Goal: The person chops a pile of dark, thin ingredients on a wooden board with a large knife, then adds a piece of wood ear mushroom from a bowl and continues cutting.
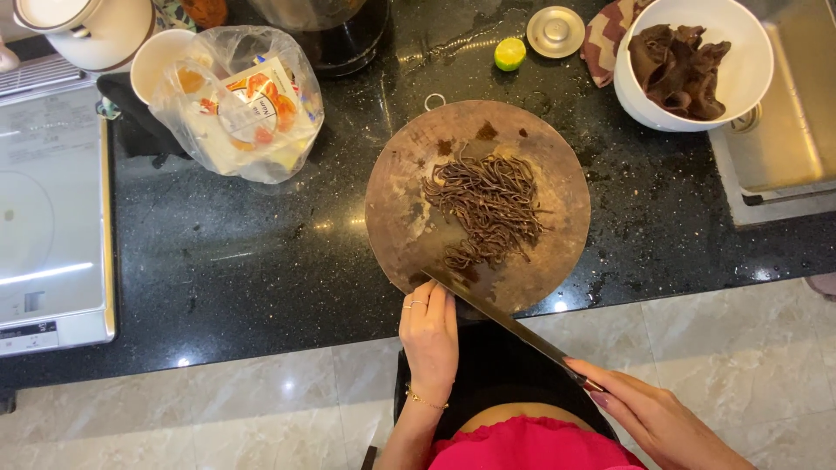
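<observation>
While the round wooden chopping board [477, 204] carries the shredded dark fungus strips [488, 209] at its centre, your right hand [657, 418] grips the cleaver [509, 324] handle, blade on the board's near edge; your left hand [428, 335] rests flat there, steadying it, holding nothing.

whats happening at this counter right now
A person stands at a black stone counter with a round wooden chopping board holding a pile of dark brown shredded strips. The right hand has its grip on the handle of a large knife, whose blade tip rests at the board's near edge. The left hand lies flat beside the blade at the board's rim. A white bowl of uncut dark pieces sits further back on the right, near a lime.
</observation>
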